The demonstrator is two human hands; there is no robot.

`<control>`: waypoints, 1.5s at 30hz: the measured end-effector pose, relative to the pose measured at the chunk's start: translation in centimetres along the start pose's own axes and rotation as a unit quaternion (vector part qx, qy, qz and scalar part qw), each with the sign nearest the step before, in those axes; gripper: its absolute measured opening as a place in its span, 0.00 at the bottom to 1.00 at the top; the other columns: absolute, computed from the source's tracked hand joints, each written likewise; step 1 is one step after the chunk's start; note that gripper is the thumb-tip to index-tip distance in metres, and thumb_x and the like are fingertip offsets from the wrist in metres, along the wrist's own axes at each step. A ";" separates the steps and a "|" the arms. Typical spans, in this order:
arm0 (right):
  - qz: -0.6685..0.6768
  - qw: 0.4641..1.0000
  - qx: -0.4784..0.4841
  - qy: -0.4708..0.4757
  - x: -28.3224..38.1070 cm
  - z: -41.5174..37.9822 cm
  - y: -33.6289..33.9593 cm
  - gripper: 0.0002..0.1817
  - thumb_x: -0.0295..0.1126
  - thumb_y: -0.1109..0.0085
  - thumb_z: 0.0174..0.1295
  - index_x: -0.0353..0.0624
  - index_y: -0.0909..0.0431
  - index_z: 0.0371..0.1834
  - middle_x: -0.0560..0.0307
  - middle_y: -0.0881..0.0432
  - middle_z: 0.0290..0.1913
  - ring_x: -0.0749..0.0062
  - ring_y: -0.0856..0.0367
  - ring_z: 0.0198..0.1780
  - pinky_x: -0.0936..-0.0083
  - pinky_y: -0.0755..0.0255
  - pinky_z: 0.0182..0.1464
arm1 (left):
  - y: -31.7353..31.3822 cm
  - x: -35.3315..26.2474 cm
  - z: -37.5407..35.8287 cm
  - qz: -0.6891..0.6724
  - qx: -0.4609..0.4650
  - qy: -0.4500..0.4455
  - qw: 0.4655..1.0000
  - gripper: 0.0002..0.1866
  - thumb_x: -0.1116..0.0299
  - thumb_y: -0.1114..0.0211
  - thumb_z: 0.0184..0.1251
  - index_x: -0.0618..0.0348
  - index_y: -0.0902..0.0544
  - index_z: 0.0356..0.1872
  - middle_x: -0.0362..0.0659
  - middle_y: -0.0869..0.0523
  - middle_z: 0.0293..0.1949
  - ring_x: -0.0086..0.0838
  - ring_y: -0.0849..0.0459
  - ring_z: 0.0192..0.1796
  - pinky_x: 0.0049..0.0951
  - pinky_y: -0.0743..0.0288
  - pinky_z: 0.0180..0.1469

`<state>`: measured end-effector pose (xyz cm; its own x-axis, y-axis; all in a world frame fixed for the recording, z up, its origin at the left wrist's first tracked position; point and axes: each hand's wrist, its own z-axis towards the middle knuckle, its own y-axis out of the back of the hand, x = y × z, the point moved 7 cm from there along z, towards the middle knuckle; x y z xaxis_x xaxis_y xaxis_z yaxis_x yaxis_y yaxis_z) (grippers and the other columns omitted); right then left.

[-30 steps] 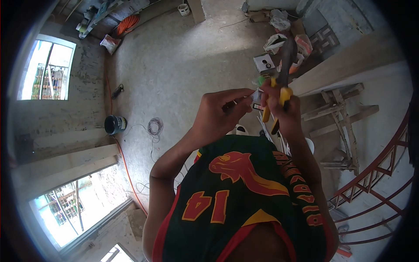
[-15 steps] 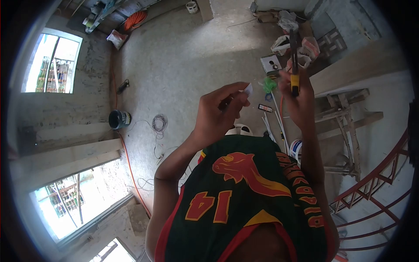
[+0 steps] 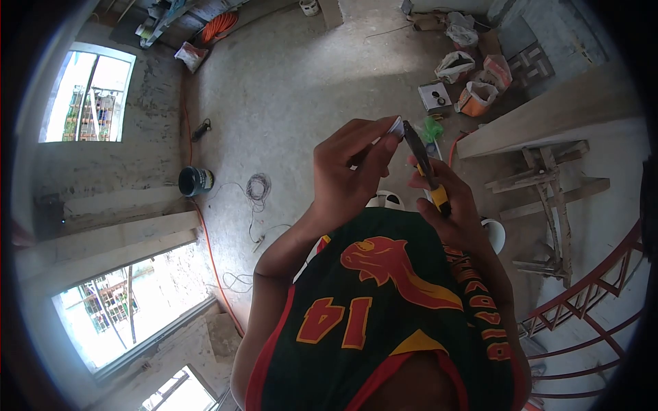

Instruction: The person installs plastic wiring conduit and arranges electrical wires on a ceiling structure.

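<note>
My left hand (image 3: pixel 353 161) is closed in a pinch, holding a small white piece (image 3: pixel 397 127) between thumb and fingertips above the floor. My right hand (image 3: pixel 456 205) grips a long, dark hand tool (image 3: pixel 420 152) with a yellow-and-black handle. The tool slants up to the left, and its dark tip is right beside the white piece. What kind of tool it is, I cannot tell. Both hands are raised in front of my green jersey (image 3: pixel 404 274).
A dark bucket (image 3: pixel 196 181) and coiled wire (image 3: pixel 258 188) lie to the left on the concrete floor. Open sacks (image 3: pixel 476 98) and a white box (image 3: pixel 434 96) stand at upper right. Wooden trestles (image 3: pixel 541 185) and red metal framework (image 3: pixel 582 301) are on the right.
My right hand has come down and left, tilting the tool so its tip meets the white piece area. My left hand stays nearly in place, still pinching the piece.
</note>
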<state>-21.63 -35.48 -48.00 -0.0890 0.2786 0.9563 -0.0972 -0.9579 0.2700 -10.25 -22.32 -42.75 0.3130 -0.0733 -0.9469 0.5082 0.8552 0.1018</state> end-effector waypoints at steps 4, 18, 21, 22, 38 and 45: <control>-0.008 1.000 0.003 0.012 0.2 0.2 0.0 0.13 0.30 0.40 0.64 0.39 0.22 0.50 0.47 0.27 0.59 0.53 0.22 0.57 0.63 0.29 0.57 | -0.1 -0.5 0.1 0.010 -0.008 -0.007 1.000 0.13 0.78 0.37 0.68 0.68 0.17 0.52 0.47 0.15 0.39 0.18 0.18 0.27 0.17 0.26 0.24; -0.001 1.000 -0.010 -0.012 0.5 0.2 0.4 0.11 0.29 0.39 0.62 0.38 0.22 0.46 0.53 0.25 0.49 0.61 0.20 0.46 0.68 0.27 0.48 | -0.2 -0.8 0.3 0.002 0.015 -0.021 1.000 0.13 0.80 0.37 0.67 0.66 0.16 0.52 0.47 0.15 0.39 0.18 0.19 0.27 0.17 0.25 0.24; 0.014 1.000 -0.025 -0.010 0.1 0.1 0.1 0.09 0.29 0.38 0.61 0.37 0.23 0.41 0.55 0.26 0.41 0.63 0.20 0.40 0.69 0.27 0.44 | -0.4 -0.7 0.2 -0.005 0.021 -0.034 0.999 0.14 0.81 0.37 0.67 0.67 0.17 0.53 0.47 0.15 0.38 0.18 0.19 0.26 0.16 0.26 0.23; 0.034 0.999 -0.026 -0.014 -0.2 0.0 -0.2 0.09 0.29 0.37 0.60 0.37 0.23 0.40 0.56 0.27 0.39 0.64 0.21 0.39 0.69 0.28 0.43 | -0.4 -0.7 0.2 -0.005 0.023 -0.034 0.999 0.14 0.81 0.38 0.67 0.67 0.17 0.53 0.47 0.15 0.38 0.18 0.19 0.26 0.16 0.26 0.24; 0.005 0.999 -0.005 -0.036 -0.1 -0.1 -0.2 0.13 0.31 0.39 0.63 0.36 0.21 0.48 0.52 0.23 0.54 0.59 0.19 0.53 0.69 0.26 0.52 | -0.4 0.0 0.0 -0.005 0.026 -0.011 1.000 0.14 0.79 0.36 0.67 0.64 0.16 0.52 0.47 0.14 0.39 0.17 0.19 0.27 0.18 0.26 0.25; 0.004 1.000 -0.012 -0.018 0.0 -0.3 -0.3 0.10 0.30 0.38 0.63 0.36 0.20 0.43 0.52 0.25 0.45 0.61 0.20 0.45 0.69 0.27 0.46 | -0.4 -0.2 -0.2 0.001 0.036 -0.023 0.999 0.14 0.80 0.37 0.67 0.64 0.16 0.53 0.47 0.14 0.38 0.17 0.19 0.27 0.18 0.26 0.24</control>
<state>-21.92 -35.15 -48.16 -0.0534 0.2684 0.9618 -0.1203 -0.9579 0.2606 -10.65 -22.58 -42.62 0.3508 -0.0966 -0.9315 0.5635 0.8162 0.1276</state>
